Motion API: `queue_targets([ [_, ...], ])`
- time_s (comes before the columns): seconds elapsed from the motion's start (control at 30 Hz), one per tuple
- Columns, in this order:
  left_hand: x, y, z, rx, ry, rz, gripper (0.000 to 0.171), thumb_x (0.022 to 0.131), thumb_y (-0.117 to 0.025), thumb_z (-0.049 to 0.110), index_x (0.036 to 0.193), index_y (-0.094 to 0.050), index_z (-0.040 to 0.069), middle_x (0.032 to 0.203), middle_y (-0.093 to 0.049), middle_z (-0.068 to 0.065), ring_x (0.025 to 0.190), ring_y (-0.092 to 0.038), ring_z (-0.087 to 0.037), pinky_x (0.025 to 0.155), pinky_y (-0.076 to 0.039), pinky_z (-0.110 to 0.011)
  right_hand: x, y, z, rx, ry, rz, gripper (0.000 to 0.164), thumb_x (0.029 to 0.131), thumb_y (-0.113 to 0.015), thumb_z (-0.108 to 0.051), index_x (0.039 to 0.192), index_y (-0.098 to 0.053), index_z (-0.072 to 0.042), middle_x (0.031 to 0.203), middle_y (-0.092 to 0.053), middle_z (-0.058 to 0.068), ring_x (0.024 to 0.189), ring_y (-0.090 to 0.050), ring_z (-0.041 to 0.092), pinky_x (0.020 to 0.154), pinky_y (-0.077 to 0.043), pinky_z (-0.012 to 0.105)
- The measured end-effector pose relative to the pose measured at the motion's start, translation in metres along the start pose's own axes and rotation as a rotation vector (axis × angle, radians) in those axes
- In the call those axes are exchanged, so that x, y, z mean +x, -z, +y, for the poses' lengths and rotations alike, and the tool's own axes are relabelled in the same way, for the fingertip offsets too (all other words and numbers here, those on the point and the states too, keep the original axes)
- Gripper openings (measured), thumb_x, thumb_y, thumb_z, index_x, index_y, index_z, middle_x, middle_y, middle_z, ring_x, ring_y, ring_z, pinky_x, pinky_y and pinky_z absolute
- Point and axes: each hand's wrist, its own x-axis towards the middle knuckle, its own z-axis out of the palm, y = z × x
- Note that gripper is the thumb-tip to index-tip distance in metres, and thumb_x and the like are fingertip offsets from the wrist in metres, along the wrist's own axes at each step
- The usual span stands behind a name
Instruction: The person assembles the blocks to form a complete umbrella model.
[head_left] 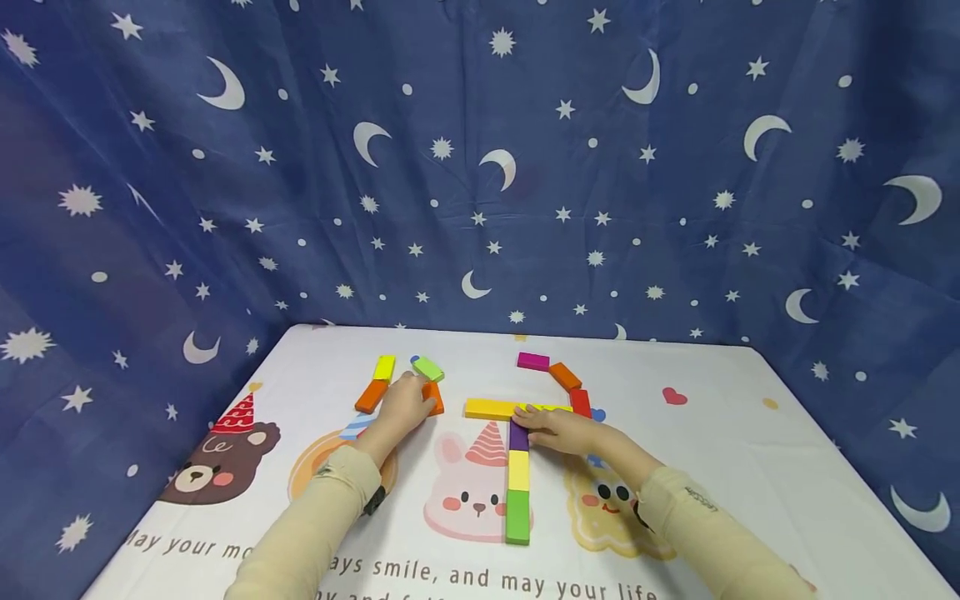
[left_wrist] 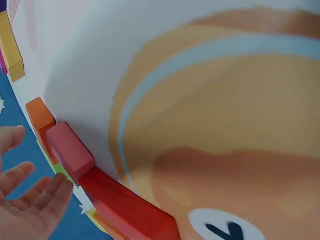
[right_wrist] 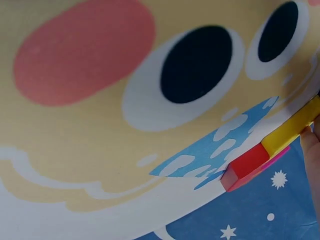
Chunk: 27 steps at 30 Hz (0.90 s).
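Observation:
My left hand is over a small ring of blocks at the left, fingers extended. In the left wrist view those fingers reach beside a pinkish-red block, which meets a longer red block. An orange block and a light green block lie just past this hand. My right hand lies low with fingers stretched leftward, fingertips where an amber bar, a yellow block and a purple block meet. Part of the yellow block is hidden beneath it.
Below the purple block run a pale yellow block and a green block. Red, orange and magenta blocks curve up at the right. Yellow and orange blocks lie left. A starry curtain hangs behind.

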Motion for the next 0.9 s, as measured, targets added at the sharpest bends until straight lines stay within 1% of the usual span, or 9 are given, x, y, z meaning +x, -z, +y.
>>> queue_targets([
  [0.1,0.003,-0.002,0.001,-0.008,0.034,0.001,0.039,0.082,-0.07,0.016,0.116,-0.064,-0.003,0.107,-0.061,-0.022,0.095,-0.063,-0.034,0.087,-0.052,-0.044,0.0,0.001,-0.001,0.004,0.005,0.01,0.047,0.096,-0.052,-0.02,0.142,-0.043,-0.012,0.15,-0.036,0.007,0.141,-0.029,0.028,0.112,-0.03,0.045],
  [0.17,0.006,-0.005,0.001,-0.011,0.053,-0.005,0.04,0.083,-0.07,0.017,0.116,-0.063,-0.003,0.107,-0.062,-0.022,0.096,-0.062,-0.034,0.088,-0.051,-0.043,-0.001,0.001,-0.002,0.003,0.006,0.015,0.047,0.096,-0.052,-0.019,0.141,-0.043,-0.012,0.15,-0.036,0.007,0.141,-0.03,0.029,0.112,-0.03,0.045],
  [0.37,0.011,-0.013,0.004,0.017,0.112,-0.038,0.037,0.084,-0.068,0.022,0.112,-0.064,-0.002,0.1,-0.065,-0.02,0.089,-0.061,-0.033,0.082,-0.051,-0.043,-0.003,0.001,-0.005,0.022,-0.01,0.019,0.046,0.096,-0.052,-0.019,0.141,-0.044,-0.013,0.15,-0.037,0.006,0.141,-0.03,0.028,0.112,-0.031,0.045],
  [0.5,0.011,-0.016,0.007,0.038,0.131,-0.054,0.033,0.084,-0.068,0.023,0.107,-0.065,0.0,0.097,-0.064,-0.019,0.088,-0.061,-0.034,0.079,-0.052,-0.044,-0.002,0.0,-0.005,0.017,-0.015,0.02,0.047,0.096,-0.053,-0.019,0.141,-0.044,-0.013,0.15,-0.037,0.006,0.141,-0.03,0.027,0.112,-0.031,0.044],
  [0.6,0.012,-0.017,0.009,0.046,0.15,-0.058,0.032,0.084,-0.068,0.027,0.101,-0.065,0.0,0.094,-0.063,-0.018,0.086,-0.061,-0.034,0.075,-0.052,-0.045,-0.002,0.0,-0.005,0.025,-0.026,0.015,0.047,0.096,-0.053,-0.019,0.142,-0.043,-0.013,0.15,-0.037,0.005,0.141,-0.03,0.027,0.112,-0.031,0.045],
  [0.7,0.013,-0.02,0.011,0.05,0.18,-0.047,0.035,0.083,-0.069,0.029,0.098,-0.065,-0.002,0.094,-0.062,-0.019,0.089,-0.06,-0.034,0.076,-0.052,-0.045,-0.003,0.001,-0.005,0.034,-0.033,0.007,0.047,0.096,-0.054,-0.018,0.142,-0.043,-0.013,0.15,-0.036,0.005,0.141,-0.029,0.027,0.112,-0.03,0.045],
  [0.83,0.015,-0.023,0.013,0.046,0.208,-0.034,0.029,0.08,-0.069,0.023,0.093,-0.065,-0.003,0.096,-0.061,-0.021,0.092,-0.06,-0.037,0.079,-0.052,-0.047,-0.003,0.002,-0.005,0.029,-0.029,0.006,0.048,0.095,-0.055,-0.018,0.141,-0.044,-0.013,0.15,-0.036,0.006,0.141,-0.029,0.028,0.112,-0.031,0.045],
  [0.9,0.016,-0.023,0.013,0.042,0.208,-0.032,0.025,0.078,-0.069,0.018,0.09,-0.065,-0.004,0.095,-0.061,-0.022,0.09,-0.06,-0.037,0.079,-0.052,-0.047,-0.003,0.002,-0.005,0.02,-0.02,0.008,0.049,0.094,-0.056,-0.018,0.141,-0.043,-0.012,0.15,-0.036,0.007,0.141,-0.03,0.029,0.112,-0.031,0.045],
])
